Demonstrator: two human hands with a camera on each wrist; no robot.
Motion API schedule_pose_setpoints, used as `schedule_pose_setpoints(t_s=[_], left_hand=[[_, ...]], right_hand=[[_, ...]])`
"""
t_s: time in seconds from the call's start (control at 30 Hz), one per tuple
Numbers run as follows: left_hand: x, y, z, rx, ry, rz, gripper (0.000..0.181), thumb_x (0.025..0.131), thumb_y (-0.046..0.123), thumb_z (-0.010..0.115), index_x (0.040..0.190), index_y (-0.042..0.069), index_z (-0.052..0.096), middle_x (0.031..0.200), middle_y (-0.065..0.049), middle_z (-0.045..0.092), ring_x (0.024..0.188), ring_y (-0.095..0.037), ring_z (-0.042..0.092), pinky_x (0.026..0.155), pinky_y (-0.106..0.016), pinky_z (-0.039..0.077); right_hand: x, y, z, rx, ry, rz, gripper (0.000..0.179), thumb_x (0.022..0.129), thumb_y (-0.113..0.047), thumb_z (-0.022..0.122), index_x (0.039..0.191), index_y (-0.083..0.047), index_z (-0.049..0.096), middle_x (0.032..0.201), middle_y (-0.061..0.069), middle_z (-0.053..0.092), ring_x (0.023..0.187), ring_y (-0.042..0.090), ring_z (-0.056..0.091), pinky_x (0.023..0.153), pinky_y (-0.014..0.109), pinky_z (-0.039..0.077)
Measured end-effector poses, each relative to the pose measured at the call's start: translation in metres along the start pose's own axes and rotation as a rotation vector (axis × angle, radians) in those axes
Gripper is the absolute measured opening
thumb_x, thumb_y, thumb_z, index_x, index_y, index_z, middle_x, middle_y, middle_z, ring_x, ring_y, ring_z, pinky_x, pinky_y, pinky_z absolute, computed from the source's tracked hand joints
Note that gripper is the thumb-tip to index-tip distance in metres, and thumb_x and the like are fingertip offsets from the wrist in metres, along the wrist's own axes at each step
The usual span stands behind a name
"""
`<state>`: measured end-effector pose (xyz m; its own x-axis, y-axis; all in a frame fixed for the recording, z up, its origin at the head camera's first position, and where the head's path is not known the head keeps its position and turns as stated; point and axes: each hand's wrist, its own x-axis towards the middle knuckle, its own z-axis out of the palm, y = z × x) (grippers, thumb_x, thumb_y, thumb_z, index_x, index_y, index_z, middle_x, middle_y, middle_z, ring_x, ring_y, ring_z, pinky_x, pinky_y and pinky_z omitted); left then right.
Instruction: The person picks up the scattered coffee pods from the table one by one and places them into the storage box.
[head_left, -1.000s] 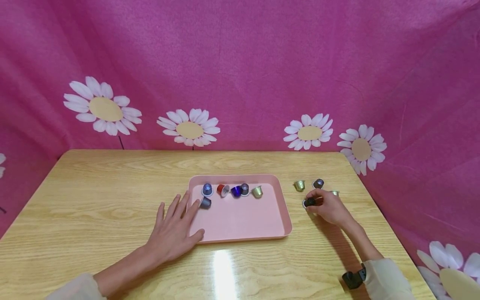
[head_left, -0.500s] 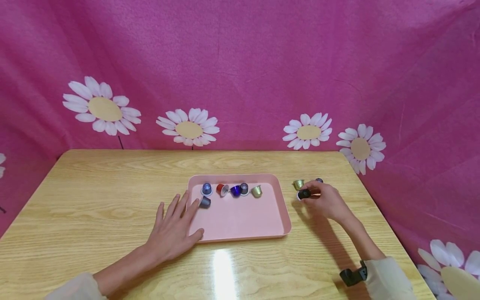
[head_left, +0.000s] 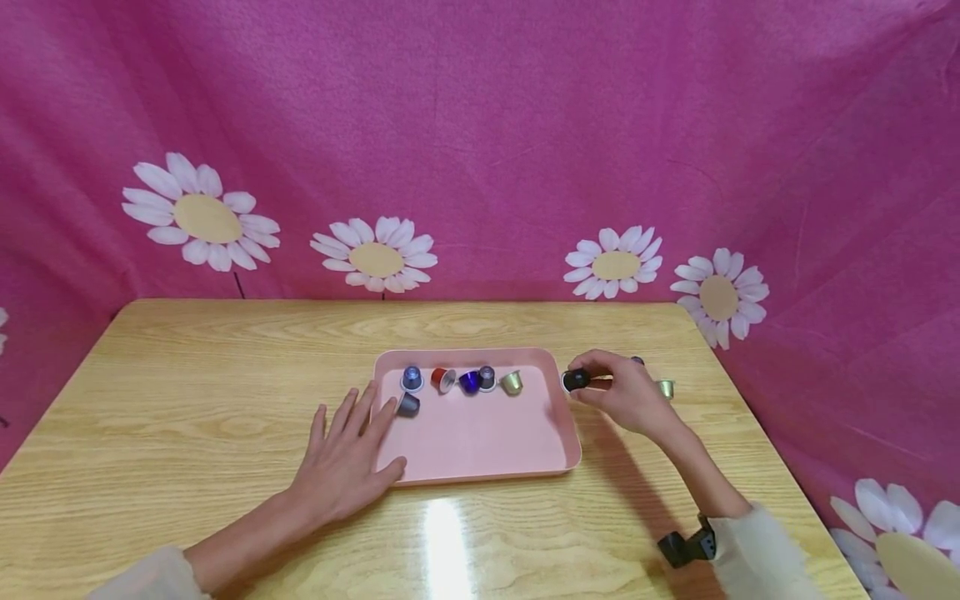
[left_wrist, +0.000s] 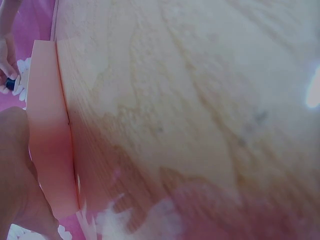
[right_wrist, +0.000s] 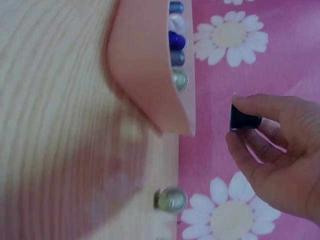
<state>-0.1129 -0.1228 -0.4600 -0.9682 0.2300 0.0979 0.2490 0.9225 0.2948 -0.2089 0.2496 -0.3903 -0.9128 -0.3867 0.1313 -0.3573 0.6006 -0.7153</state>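
My right hand [head_left: 630,393] pinches a black coffee capsule [head_left: 575,380] between thumb and fingers, raised at the tray's right rim. The right wrist view shows the same black capsule [right_wrist: 243,119] tilted sideways, its pale rim facing away from the palm. With fingers spread, my left hand [head_left: 347,467] rests on the left edge of the pink tray [head_left: 480,446]. Along the tray's back lie a blue capsule [head_left: 412,378], a red one, a deep blue one, a dark one and a pale green capsule [head_left: 512,383]. A slate-coloured capsule [head_left: 408,406] lies near my left fingertips.
On the wooden table [head_left: 225,375], right of the tray, stands a gold-green capsule [head_left: 666,388]. Part of a dark capsule [head_left: 637,360] shows behind my right hand. A pink flowered cloth [head_left: 480,167] hangs behind the table.
My right hand has lifted the black capsule off the table and carried it left to the tray's right rim. The left hand has stayed in place.
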Motion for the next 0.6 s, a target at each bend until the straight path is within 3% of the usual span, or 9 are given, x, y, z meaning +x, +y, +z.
schedule_pose_setpoints(t_s=[0.6], left_hand=[[0.001, 0.002, -0.001, 0.018, -0.018, -0.008, 0.079, 0.090, 0.053, 0.062, 0.154, 0.013, 0.039, 0.163, -0.019, 0.020, 0.146, -0.045, 0.017, 0.110, -0.072, 0.006]], right_hand=[[0.030, -0.041, 0.046, 0.090, -0.081, -0.067, 0.025, 0.083, 0.004, 0.076, 0.106, -0.001, 0.069, 0.104, 0.009, 0.070, 0.101, 0.028, 0.067, 0.090, 0.042, 0.054]])
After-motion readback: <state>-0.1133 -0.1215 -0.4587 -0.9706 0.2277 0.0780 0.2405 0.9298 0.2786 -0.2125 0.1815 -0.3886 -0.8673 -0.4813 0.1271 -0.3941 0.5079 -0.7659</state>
